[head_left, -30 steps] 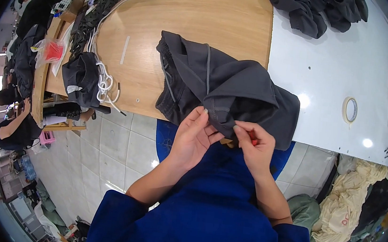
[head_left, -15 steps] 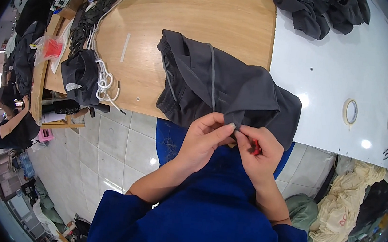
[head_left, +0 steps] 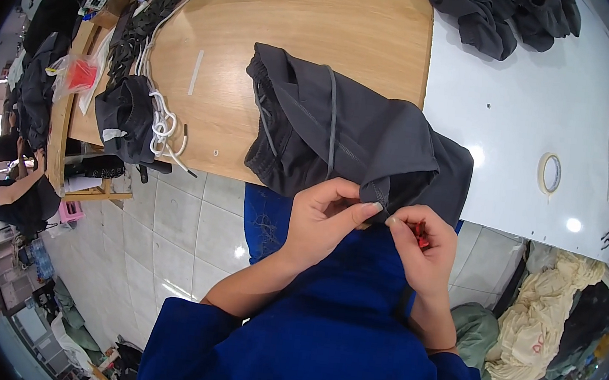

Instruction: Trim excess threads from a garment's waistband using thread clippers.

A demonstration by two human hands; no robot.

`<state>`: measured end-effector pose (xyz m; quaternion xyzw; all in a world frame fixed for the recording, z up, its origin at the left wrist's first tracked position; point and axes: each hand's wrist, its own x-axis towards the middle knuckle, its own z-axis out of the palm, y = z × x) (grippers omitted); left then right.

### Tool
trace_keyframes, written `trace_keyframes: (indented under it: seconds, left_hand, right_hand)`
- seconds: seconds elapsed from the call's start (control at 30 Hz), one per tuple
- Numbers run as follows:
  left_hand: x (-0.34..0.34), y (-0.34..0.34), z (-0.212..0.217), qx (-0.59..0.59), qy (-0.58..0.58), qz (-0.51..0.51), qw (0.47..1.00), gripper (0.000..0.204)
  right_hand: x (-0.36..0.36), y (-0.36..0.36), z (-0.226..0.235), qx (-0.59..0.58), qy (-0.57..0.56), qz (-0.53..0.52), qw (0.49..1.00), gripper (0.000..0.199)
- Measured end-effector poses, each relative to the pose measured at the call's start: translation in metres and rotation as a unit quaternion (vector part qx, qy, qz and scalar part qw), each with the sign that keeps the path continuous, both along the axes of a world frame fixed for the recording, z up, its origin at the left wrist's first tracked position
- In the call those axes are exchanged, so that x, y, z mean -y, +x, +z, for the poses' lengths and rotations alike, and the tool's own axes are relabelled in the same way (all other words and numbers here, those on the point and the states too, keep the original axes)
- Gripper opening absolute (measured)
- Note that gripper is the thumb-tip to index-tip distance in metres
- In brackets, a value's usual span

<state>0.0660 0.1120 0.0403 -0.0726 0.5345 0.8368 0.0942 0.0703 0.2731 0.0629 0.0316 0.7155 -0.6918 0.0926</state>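
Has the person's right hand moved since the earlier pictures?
Yes: judged against the tape roll on the white tabletop, the right hand has moved rightward and slightly down the picture.

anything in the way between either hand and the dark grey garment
Nothing visible. The left hand grips the dark grey garment directly; the right hand, curled around a red object, is right beside its near edge.
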Motion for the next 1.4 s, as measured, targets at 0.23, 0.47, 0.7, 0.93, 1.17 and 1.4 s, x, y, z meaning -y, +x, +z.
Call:
trace_keyframes:
  seconds: [0.23,0.47,0.7,0.93,1.17,1.4]
  left_hand:
    - [0.002,-0.006,0.006,0.072,0.117,0.0,0.991,0.012]
    - [0.003,-0.007,0.007,0.1,0.169,-0.029,0.98,0.015]
    - [0.0,-0.005,0.008,0.082,0.166,-0.027,0.982,0.015]
    - [-0.001,-0.003,0.008,0.079,0.152,-0.032,0.985,0.015]
    - [-0.001,-0.004,0.006,0.076,0.142,-0.041,0.986,0.015]
    - [0.0,-0.003,0.005,0.085,0.141,-0.041,0.985,0.016]
  right_hand:
    - [-0.013,0.002,0.0,0.007,-0.117,0.078,0.99,0.018]
    - [-0.003,0.002,-0.006,-0.153,0.06,-0.067,0.984,0.03]
    - [-0.007,-0.008,-0.006,-0.309,0.264,-0.05,0.912,0.035]
    - [-0.006,-0.011,-0.005,-0.317,0.273,-0.043,0.907,0.037]
    - [-0.005,-0.011,-0.007,-0.326,0.274,-0.042,0.904,0.034]
    - [-0.005,-0.008,-0.007,-0.316,0.259,-0.043,0.912,0.031]
